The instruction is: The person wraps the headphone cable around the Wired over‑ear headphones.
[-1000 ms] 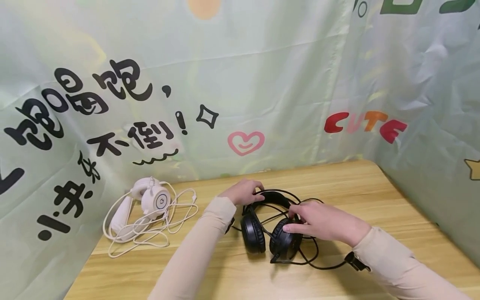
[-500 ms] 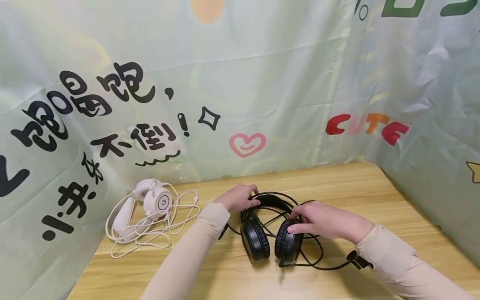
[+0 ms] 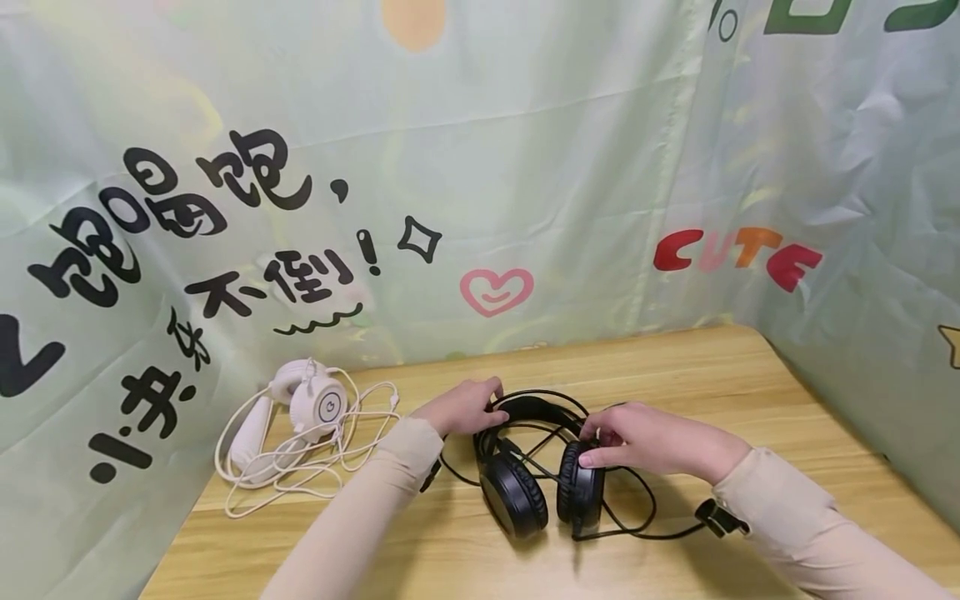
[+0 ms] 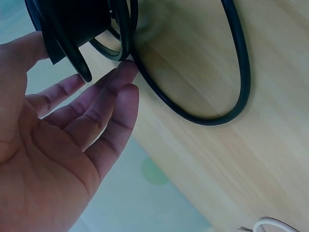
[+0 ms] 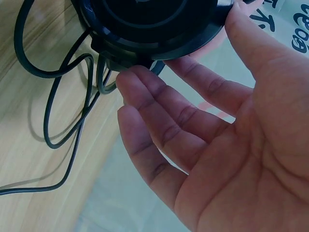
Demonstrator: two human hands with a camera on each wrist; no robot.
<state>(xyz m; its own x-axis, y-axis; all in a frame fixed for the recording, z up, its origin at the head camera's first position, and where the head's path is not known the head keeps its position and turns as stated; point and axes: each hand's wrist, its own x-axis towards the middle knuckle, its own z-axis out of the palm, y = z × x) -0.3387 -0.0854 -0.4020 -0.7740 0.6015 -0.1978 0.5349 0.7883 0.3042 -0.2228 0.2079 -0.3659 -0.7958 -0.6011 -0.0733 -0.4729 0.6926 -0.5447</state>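
On a wood-grain table (image 3: 697, 375) beside printed cloth (image 3: 585, 200) (white headphones (image 3: 318, 407) at left), black headphones (image 3: 516, 496) sit between the left hand (image 3: 461, 407), pinching their headband (image 3: 536, 408), and the right hand (image 3: 648, 439), pinching an earcup (image 3: 583, 492).

The top edge crops the black headset (image 3: 513, 498) in both wrist views. Right of the black headset, the right hand (image 3: 656, 442) hides where 1 cup meets the band. At its left, the left hand (image 3: 459, 408) has its thumb tip hidden. Farther left of it, the emblem (image 3: 332, 407) is too small to read. Nearer than it, 2 sleeves (image 3: 348, 512) run off the bottom edge; far right of it, a star (image 3: 953, 338) is cut off.
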